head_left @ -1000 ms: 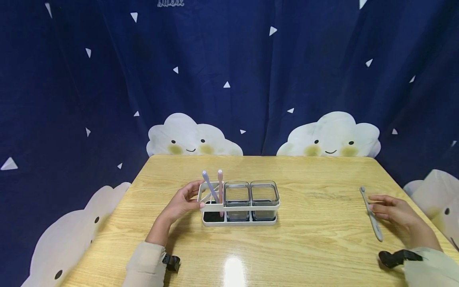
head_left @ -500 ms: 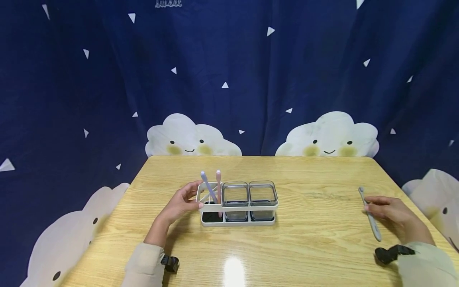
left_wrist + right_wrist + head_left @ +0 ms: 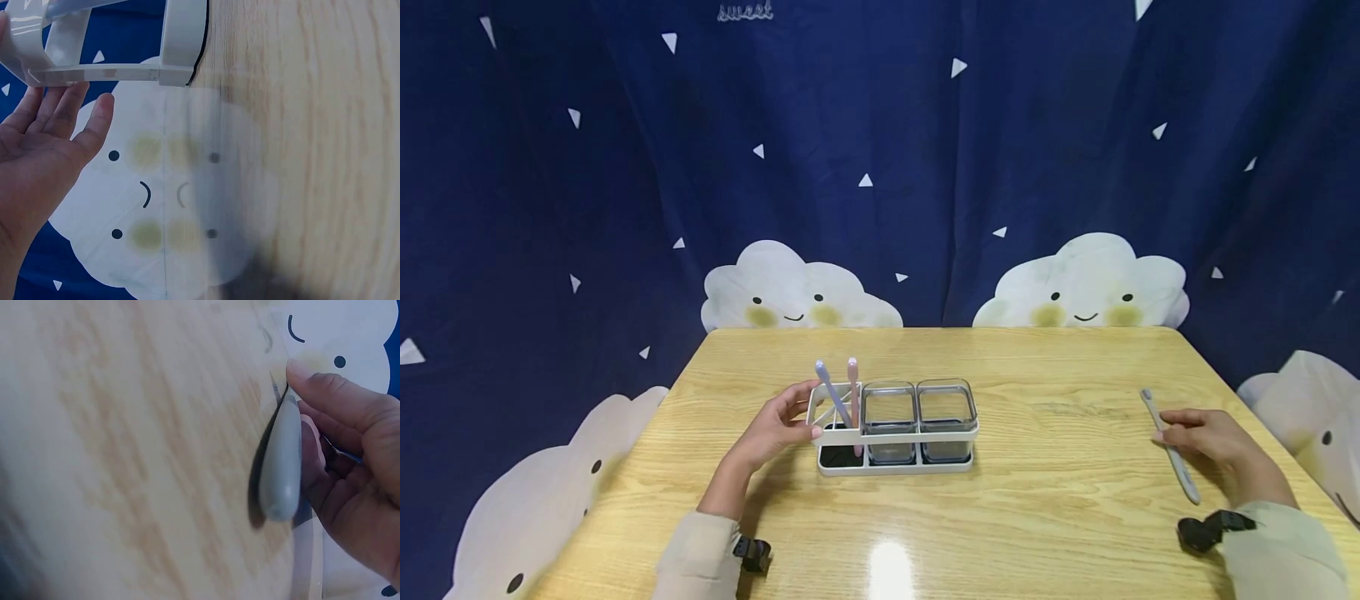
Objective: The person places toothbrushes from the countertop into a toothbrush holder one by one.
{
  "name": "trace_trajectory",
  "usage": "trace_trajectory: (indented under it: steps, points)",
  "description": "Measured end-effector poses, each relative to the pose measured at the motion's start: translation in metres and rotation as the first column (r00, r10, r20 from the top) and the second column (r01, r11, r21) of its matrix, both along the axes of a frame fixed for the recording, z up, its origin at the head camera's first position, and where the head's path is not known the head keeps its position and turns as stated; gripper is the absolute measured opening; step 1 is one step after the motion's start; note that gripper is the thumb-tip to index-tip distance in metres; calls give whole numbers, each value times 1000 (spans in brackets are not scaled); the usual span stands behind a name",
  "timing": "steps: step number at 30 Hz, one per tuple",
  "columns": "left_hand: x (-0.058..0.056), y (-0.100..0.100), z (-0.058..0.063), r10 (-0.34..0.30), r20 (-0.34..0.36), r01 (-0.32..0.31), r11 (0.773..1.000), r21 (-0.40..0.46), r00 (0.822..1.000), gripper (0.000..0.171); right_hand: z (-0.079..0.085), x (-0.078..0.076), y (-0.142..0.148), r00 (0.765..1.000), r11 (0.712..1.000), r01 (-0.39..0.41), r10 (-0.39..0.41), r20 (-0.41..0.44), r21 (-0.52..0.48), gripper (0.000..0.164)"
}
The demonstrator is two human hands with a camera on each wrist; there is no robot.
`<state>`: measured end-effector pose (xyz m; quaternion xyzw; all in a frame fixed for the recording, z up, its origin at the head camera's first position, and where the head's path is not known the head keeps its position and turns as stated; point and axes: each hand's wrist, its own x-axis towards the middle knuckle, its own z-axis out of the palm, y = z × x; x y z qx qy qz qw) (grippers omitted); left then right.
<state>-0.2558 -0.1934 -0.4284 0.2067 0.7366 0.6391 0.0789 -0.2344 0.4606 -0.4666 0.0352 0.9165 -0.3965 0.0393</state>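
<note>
My left hand (image 3: 773, 429) holds the left end of a white toothbrush holder (image 3: 917, 437), thumb in front and fingers behind the upper rail. In the left wrist view the little finger extends below the rail. A blue toothbrush (image 3: 831, 392) and a pink toothbrush (image 3: 853, 396) stand tilted in its left compartment. Two clear square cups (image 3: 889, 404) fill the other compartments. At the right, my right hand (image 3: 1210, 440) pinches a grey toothbrush (image 3: 1186, 482) near its middle, low over the table. The right wrist view shows its thick handle end (image 3: 281, 475) toward the camera.
The wooden table (image 3: 1037, 517) has rounded far corners. Behind it hangs a dark blue curtain (image 3: 880, 108) with white triangles and smiling clouds. Black straps with small cameras (image 3: 1210, 532) sit on both wrists.
My right hand has shifted left onto the grey toothbrush, its thumb and fingers closing on the handle. My left hand stays on the holder; the whole view drifts slightly.
</note>
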Motion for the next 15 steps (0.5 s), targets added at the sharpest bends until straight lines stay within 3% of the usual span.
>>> trace_trajectory:
  steps: [4, 15]
  points:
    - [0, 0, 1, 2, 0, -2, 1000, 9, 1000, 71, 2, -2, 0, 1000, 999, -1, 2, -5, 37, 70]
    - [2, -1, 3, 23, 17, -23, 1000, 10, 1000, 73, 8, -5, 0, 1000, 1000, 7, -7, 21, -1, 66]
